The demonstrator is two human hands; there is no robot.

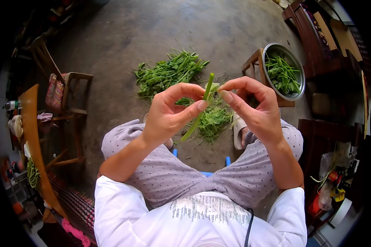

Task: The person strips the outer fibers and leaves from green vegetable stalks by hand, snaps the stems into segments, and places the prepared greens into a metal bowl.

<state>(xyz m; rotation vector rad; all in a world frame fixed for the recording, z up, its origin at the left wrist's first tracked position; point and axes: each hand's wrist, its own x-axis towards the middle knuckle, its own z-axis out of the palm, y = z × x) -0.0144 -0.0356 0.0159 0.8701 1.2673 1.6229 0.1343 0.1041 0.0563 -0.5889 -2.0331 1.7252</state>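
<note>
A green stalk (195,122) leans in mid-air over the floor (115,49), clamped by thumb and forefinger of the left hand (171,107); just beside its upper end the right hand (259,103) curls, thumb and forefinger tips close, whether gripping anything I cannot tell; beyond lie a leafy heap (165,74) and, rightward, a metal basin (302,84)

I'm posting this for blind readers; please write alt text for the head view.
A seated person's left hand pinches a green stem, with the right hand close beside it. On the floor lie a leafy pile and a smaller green heap; a metal bowl of greens stands to the right.
</note>
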